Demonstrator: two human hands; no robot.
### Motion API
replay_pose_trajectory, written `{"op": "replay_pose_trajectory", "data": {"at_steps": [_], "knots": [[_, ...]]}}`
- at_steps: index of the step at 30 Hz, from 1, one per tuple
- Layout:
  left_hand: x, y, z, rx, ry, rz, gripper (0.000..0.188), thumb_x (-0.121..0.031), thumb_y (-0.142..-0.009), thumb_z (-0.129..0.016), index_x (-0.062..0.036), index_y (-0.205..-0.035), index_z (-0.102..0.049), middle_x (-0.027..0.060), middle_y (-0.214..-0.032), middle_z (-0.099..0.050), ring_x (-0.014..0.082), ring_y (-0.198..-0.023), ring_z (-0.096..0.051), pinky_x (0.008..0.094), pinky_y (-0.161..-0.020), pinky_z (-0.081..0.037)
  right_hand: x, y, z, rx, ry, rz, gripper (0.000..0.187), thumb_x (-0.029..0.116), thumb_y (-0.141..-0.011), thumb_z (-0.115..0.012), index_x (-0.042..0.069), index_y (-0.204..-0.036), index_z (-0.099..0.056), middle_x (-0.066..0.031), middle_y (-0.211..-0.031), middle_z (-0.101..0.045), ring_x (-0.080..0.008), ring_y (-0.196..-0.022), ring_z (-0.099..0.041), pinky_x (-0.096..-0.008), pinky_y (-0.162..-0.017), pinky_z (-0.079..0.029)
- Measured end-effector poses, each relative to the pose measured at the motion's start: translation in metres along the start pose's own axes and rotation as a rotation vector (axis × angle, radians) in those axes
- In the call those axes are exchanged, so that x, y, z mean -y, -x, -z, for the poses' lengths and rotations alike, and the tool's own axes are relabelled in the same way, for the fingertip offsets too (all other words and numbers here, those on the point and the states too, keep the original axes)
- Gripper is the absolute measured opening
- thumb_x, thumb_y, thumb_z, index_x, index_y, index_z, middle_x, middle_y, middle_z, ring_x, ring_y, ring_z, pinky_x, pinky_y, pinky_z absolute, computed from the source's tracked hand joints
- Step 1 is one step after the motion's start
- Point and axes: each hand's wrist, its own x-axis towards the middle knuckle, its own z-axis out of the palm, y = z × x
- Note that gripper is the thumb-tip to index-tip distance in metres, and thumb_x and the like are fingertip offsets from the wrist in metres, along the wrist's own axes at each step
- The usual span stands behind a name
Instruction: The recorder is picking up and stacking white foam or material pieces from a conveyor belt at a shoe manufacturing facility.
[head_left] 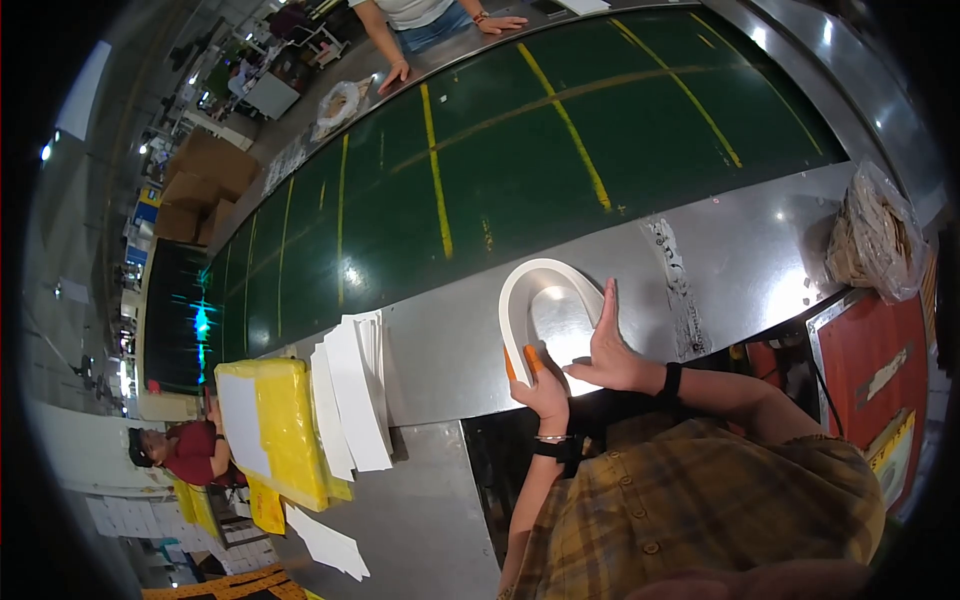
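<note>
A white paper or card strip (545,268) is bent into an upside-down U over the metal ledge in front of me. My left hand (543,388), with orange covers on two fingertips, grips its left end. Against the strip's right leg rests my right hand (612,358), palm inward, its fingers stretched out and its thumb apart. Whether the strip is one sheet or several layers, I cannot tell. Left of my hands, a fanned stack of white strips (358,390) leans on a yellow plastic-wrapped bundle (300,425).
Beyond the metal ledge (440,345) runs a green conveyor belt (500,150) with yellow lines. A clear plastic bag of brown pieces (877,235) sits at the right. A person's hands (500,25) rest on the far edge; another person (195,450) is at far left.
</note>
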Motion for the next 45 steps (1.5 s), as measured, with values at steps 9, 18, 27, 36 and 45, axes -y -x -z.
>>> {"op": "replay_pose_trajectory", "data": {"at_steps": [9, 18, 27, 36, 45], "knots": [[-0.009, 0.002, -0.002, 0.013, 0.071, 0.067, 0.031, -0.006, -0.095, -0.063, 0.0087, -0.122, -0.061, 0.0143, -0.100, -0.071, 0.0196, -0.085, -0.066, 0.0341, -0.077, -0.053, -0.005, 0.004, -0.002, -0.039, -0.042, -0.021, 0.140, 0.039, -0.072, -0.079, -0.017, -0.138, 0.031, -0.0469, -0.147, 0.023, -0.0597, -0.140, 0.021, -0.0613, -0.117, 0.005], [-0.022, 0.002, 0.001, 0.159, 0.008, 0.039, 0.034, -0.005, -0.095, -0.063, 0.0082, -0.126, -0.059, 0.0094, -0.088, -0.071, 0.0148, -0.074, -0.065, 0.0304, -0.066, -0.053, -0.011, 0.009, -0.002, -0.011, 0.009, 0.059, 0.135, 0.034, -0.074, -0.077, -0.016, -0.140, 0.030, -0.0434, -0.148, 0.029, -0.0529, -0.141, 0.028, -0.0566, -0.117, 0.009], [-0.025, 0.005, 0.007, 0.354, -0.050, 0.040, 0.036, -0.010, -0.095, -0.064, 0.0050, -0.127, -0.061, 0.0133, -0.103, -0.072, 0.0160, -0.089, -0.066, 0.0311, -0.079, -0.053, -0.009, 0.008, 0.008, 0.004, -0.069, 0.102, 0.130, 0.029, -0.077, -0.075, -0.008, -0.145, 0.030, -0.0349, -0.153, 0.029, -0.0429, -0.145, 0.028, -0.0526, -0.118, 0.010], [-0.004, 0.003, 0.004, 0.399, -0.157, -0.355, 0.048, -0.002, -0.083, -0.070, 0.0037, -0.130, -0.060, 0.0209, -0.112, -0.070, 0.0262, -0.096, -0.072, 0.0327, -0.080, -0.055, 0.001, 0.001, 0.025, 0.239, -0.121, -0.016, 0.114, 0.035, -0.076, -0.076, 0.001, -0.158, -0.004, -0.0273, -0.163, -0.004, -0.0370, -0.153, 0.003, -0.0648, -0.115, 0.003], [0.015, 0.013, -0.002, 0.362, -0.099, -0.141, 0.044, -0.015, -0.090, -0.072, -0.0012, -0.130, -0.062, 0.0173, -0.118, -0.069, 0.0250, -0.106, -0.069, 0.0316, -0.089, -0.053, -0.041, 0.010, 0.016, 0.259, -0.214, -0.023, 0.115, 0.042, -0.080, -0.074, 0.000, -0.157, 0.001, -0.0226, -0.164, -0.006, -0.0337, -0.153, -0.005, -0.0538, -0.119, 0.004]]}}
